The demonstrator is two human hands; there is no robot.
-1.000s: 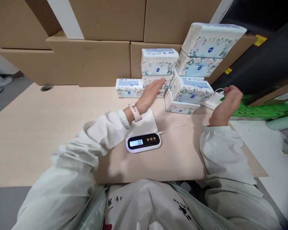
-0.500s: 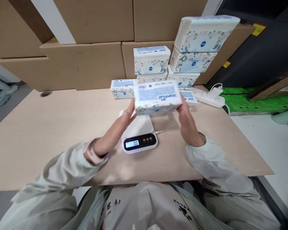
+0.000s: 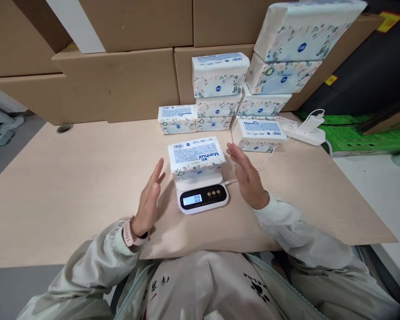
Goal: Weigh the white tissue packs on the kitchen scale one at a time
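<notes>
A wrapped pack of tissues (image 3: 197, 156), white with blue print and a leaf pattern, rests on the white digital scale (image 3: 203, 198). The scale's lit display reads 0.0. To the left of the pack, my left hand (image 3: 149, 198) is apart from it, palm facing in and fingers stretched out. My right hand (image 3: 248, 178) is held off the pack's right side, also with straight fingers. Neither hand touches anything. Close beyond my right hand lies another tissue pack (image 3: 260, 133).
Several more tissue packs (image 3: 220, 80) are stacked at the back of the table (image 3: 86, 186), the tallest stack at the right. Cardboard boxes (image 3: 126, 84) line the back edge. A white power strip (image 3: 303, 132) with a cable lies at the back right, near a green crate (image 3: 356, 138).
The tissue pack came down from between my hands onto the scale. Both hands let go and drew apart to either side. The view shifted slightly.
</notes>
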